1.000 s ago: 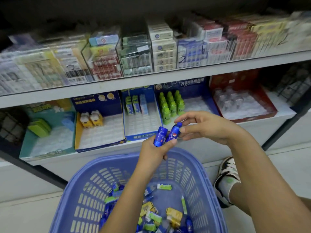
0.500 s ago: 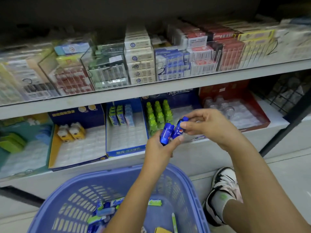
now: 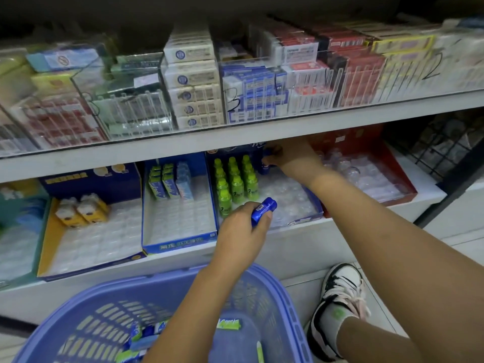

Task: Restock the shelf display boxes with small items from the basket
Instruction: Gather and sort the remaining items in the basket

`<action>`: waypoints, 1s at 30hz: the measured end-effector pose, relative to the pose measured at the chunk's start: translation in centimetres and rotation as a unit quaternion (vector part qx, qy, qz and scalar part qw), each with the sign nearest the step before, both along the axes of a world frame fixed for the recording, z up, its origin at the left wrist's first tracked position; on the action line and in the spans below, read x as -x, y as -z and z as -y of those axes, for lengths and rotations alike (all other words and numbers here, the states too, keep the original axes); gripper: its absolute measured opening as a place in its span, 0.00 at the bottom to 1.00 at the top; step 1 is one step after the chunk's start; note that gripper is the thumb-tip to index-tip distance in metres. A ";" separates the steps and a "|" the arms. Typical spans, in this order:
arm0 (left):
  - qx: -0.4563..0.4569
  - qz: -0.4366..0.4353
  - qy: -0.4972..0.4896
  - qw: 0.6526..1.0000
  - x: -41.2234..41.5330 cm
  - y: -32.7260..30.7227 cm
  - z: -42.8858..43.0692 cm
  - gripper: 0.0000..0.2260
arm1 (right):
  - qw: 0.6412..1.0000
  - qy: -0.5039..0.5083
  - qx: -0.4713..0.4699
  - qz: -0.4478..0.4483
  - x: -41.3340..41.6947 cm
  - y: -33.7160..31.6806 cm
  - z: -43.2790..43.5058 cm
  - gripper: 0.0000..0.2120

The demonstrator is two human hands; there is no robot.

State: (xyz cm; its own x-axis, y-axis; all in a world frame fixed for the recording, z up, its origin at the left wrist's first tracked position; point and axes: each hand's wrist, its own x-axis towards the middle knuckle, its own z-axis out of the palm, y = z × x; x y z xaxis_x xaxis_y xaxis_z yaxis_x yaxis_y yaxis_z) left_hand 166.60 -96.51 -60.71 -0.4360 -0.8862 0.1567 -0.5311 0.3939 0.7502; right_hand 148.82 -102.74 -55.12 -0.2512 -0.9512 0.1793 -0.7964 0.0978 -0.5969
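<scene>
Two grips: left hand [image 3: 243, 226] clasps a blue bottle [image 3: 264, 210], right hand [image 3: 290, 159] seemingly pinches another beside green bottles [image 3: 235, 179] under the shelf [image 3: 235, 137].

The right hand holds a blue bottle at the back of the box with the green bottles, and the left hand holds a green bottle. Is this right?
No. In the head view the left hand holds a blue bottle, not a green one; the rest is right.
</scene>
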 end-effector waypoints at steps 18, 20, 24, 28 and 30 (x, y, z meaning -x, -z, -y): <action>-0.127 -0.160 -0.030 0.979 -0.6 -1.0 -0.1 0.08 | 0.998 0.004 -0.022 -0.063 -1.2 -0.3 -0.1 0.13; -0.138 -0.201 -0.040 0.969 -0.7 -1.6 0.1 0.07 | 0.998 -0.004 -0.026 -0.056 -1.1 -2.1 -1.7 0.07; -0.152 -0.278 -0.068 0.946 -1.1 -3.0 0.2 0.06 | 0.927 -0.228 -0.246 0.169 -1.0 -5.0 -5.5 0.16; -0.205 -0.347 -0.063 0.913 -1.2 -3.9 0.0 0.09 | 0.918 -0.240 -0.199 0.246 -2.1 -4.1 -6.4 0.19; -0.219 -0.361 -0.053 0.905 -1.7 -3.9 -0.2 0.09 | 0.896 -0.236 -0.194 0.323 -2.4 -3.9 -6.5 0.22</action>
State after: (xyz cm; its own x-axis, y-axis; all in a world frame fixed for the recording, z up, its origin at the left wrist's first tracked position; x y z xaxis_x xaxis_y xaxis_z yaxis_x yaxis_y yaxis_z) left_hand 168.26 -96.28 -56.84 -0.2684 -0.9633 -0.0092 0.1415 -0.0488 0.9887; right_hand 151.25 -96.22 -51.26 0.2631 -0.9380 -0.2258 -0.3036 0.1417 -0.9422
